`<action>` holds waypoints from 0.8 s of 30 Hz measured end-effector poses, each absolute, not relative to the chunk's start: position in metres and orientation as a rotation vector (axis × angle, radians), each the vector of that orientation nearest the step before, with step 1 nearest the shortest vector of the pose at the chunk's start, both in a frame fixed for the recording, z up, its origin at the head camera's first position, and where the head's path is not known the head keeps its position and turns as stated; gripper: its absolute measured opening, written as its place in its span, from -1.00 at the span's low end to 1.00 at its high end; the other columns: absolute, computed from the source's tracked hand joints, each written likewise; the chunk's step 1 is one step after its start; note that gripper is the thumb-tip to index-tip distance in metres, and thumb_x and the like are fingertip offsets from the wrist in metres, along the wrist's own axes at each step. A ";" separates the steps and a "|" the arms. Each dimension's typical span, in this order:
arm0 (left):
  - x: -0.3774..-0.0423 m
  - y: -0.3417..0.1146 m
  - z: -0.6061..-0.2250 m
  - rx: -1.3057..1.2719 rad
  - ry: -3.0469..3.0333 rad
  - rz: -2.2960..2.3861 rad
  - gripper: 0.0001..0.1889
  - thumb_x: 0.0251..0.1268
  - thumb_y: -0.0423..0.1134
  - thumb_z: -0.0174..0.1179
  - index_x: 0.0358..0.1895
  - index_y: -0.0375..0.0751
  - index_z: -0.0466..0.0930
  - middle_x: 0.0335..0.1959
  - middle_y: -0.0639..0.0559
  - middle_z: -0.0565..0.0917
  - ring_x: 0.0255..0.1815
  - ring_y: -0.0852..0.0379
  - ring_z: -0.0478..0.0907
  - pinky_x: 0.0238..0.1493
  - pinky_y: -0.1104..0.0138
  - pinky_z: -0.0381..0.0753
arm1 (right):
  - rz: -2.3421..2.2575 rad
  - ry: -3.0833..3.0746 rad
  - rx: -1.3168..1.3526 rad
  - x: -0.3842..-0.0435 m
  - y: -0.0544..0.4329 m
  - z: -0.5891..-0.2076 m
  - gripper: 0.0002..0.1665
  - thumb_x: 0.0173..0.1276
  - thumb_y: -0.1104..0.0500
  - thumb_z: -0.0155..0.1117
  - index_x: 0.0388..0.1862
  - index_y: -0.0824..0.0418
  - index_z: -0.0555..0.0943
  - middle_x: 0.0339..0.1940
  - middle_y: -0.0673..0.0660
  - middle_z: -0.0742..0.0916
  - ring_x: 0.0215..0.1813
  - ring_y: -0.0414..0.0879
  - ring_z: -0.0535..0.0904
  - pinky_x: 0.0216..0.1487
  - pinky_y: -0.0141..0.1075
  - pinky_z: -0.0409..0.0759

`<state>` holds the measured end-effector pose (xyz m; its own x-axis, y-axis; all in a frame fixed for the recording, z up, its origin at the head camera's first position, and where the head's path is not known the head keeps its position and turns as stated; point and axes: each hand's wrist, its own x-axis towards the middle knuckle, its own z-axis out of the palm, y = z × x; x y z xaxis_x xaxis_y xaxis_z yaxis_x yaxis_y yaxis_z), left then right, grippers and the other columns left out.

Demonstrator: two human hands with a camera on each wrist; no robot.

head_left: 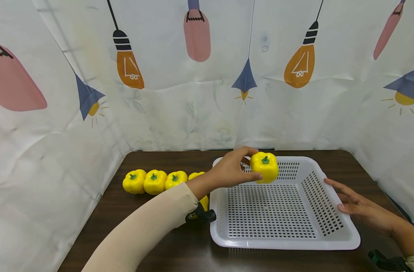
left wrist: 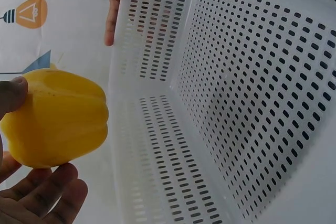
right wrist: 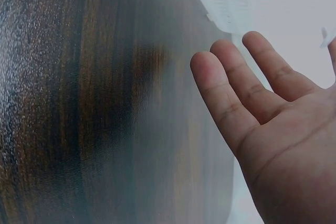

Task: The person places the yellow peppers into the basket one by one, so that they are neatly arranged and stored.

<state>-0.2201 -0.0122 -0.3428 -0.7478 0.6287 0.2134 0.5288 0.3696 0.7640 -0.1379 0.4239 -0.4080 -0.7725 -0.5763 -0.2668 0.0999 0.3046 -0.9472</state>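
Observation:
In the head view my left hand holds a yellow bell pepper with a green stem between thumb and fingers, above the back part of a white perforated plastic basket. The left wrist view shows the same bell pepper gripped at its side and underneath, beside the basket wall. My right hand is at the basket's right rim, thumb and index finger near the edge. In the right wrist view, three fingers of that hand reach out fairly straight; its thumb is out of sight there.
Several more yellow bell peppers stand in a row at the left on the dark wooden table, some partly hidden behind my left forearm. A white printed curtain hangs behind and along the sides.

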 end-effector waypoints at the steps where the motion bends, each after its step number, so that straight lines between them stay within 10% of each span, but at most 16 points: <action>1: -0.220 -0.011 -0.343 1.067 2.504 1.328 -0.23 0.21 0.01 0.50 0.45 -0.08 0.39 0.26 0.17 0.54 0.04 0.26 0.56 -0.04 0.41 0.62 | -1.499 2.008 -0.417 -0.138 0.423 -0.408 -0.15 0.69 0.26 -0.27 0.70 -0.27 -0.34 0.38 -0.09 0.43 0.31 0.07 0.56 0.07 0.05 0.65; 24: -0.222 0.012 -0.352 1.085 2.540 1.218 -0.20 0.21 0.03 0.50 0.47 -0.08 0.37 0.28 0.14 0.52 0.08 0.21 0.56 -0.09 0.47 0.61 | -1.494 2.021 -0.378 -0.137 0.422 -0.407 -0.14 0.68 0.25 -0.24 0.70 -0.29 -0.34 0.39 -0.03 0.37 0.31 0.03 0.55 0.08 0.05 0.64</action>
<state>-0.2216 0.0118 -0.3517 -0.7352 0.6519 0.1856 0.5530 0.4186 0.7204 -0.1370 0.4217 -0.4070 -0.7850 -0.5476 -0.2896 0.1161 0.3292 -0.9371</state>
